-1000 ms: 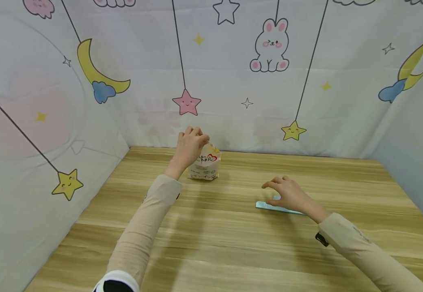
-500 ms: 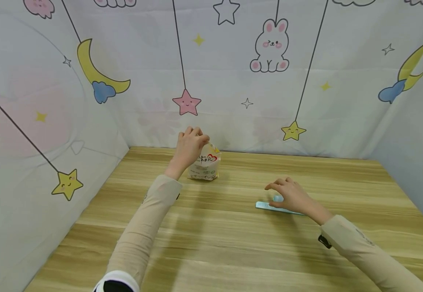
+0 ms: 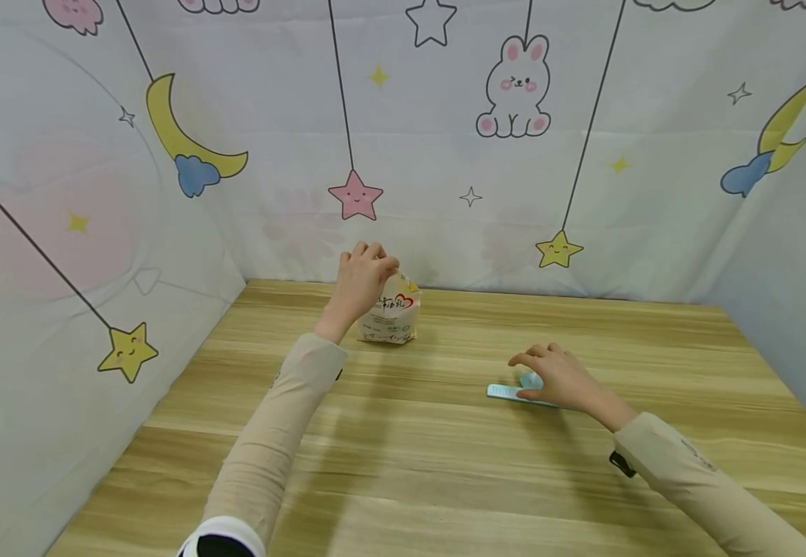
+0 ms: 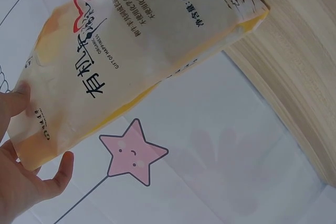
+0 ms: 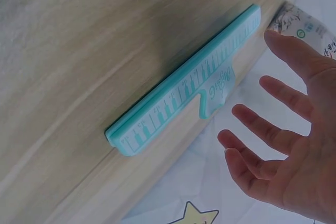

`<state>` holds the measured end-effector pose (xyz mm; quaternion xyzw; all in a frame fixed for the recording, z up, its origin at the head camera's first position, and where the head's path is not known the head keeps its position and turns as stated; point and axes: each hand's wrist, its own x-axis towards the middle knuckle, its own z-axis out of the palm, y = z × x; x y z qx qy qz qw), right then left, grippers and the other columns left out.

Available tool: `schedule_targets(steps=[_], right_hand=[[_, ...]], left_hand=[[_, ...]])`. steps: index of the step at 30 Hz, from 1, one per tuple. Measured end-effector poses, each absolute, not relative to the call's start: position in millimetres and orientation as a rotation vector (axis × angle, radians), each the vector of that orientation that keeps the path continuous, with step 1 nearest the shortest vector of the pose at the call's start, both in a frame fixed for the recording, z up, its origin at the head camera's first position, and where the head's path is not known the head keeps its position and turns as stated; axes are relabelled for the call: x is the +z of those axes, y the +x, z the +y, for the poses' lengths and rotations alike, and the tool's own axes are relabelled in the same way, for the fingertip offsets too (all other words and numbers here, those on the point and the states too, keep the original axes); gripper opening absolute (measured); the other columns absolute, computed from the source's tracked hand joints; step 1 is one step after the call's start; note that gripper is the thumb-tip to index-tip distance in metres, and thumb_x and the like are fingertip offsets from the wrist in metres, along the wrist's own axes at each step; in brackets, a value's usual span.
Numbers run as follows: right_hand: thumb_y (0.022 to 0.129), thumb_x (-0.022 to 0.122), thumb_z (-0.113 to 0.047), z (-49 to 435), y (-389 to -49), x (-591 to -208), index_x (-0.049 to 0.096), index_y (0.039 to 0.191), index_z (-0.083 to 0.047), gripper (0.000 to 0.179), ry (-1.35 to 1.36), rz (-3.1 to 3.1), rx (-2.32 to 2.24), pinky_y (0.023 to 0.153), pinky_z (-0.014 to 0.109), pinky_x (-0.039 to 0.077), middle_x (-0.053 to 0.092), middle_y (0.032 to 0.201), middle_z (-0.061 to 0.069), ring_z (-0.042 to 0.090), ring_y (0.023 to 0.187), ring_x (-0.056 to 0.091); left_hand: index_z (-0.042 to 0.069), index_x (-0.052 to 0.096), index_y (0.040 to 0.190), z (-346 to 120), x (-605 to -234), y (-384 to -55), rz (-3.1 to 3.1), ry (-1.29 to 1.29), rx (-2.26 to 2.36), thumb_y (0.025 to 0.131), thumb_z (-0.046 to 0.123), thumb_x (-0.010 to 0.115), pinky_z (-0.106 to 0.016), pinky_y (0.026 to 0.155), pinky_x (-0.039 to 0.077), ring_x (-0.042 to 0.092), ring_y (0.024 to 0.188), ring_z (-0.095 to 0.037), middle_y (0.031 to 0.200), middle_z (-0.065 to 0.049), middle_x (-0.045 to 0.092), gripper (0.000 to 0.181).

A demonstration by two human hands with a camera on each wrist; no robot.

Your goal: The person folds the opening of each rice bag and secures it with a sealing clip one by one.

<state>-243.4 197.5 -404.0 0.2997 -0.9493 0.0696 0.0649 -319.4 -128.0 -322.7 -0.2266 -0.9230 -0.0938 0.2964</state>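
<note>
A cream food bag [image 3: 394, 313] with printed lettering and a red heart stands at the back of the table. My left hand [image 3: 361, 280] pinches its top edge; in the left wrist view the thumb lies on the near face of the bag [image 4: 131, 56] and fingers show behind it. Farther right, a teal bag-sealing clip [image 3: 503, 392] with piano keys printed along it lies on the table. Over it hovers my right hand [image 3: 558, 377], partly hiding it in the head view. Apart from the clip [image 5: 184, 90], its fingers [image 5: 270, 129] are spread and hold nothing.
The wood-grain table [image 3: 403, 480] reaches back to a white cloth [image 3: 438, 139] printed with stars, moons and a rabbit. More cloth hangs along the left and right sides. A black strap piece [image 3: 622, 464] is at my right sleeve.
My right hand has drifted slightly to the right over the clip, uncovering more of its rounded handle. The left hand and the bag have stayed in place.
</note>
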Motion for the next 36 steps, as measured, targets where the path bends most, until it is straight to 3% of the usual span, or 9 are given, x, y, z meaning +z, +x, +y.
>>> schedule_targets(steps=[36], right_hand=[[0.071,0.073,-0.032,203.1,-243.8,-420.2,0.060,0.110,-0.014,0.045,0.860,-2.900,0.103,0.067,0.049,0.043,0.061,0.100,0.010,0.031,0.085,0.052]], left_hand=[[0.016,0.068,0.094,-128.4,-322.9,-321.0,-2.460,-0.597,-0.282,0.088,0.021,0.054,-0.040,0.071,0.038,0.048,0.085,-0.023,0.089,-0.005,0.059,0.016]])
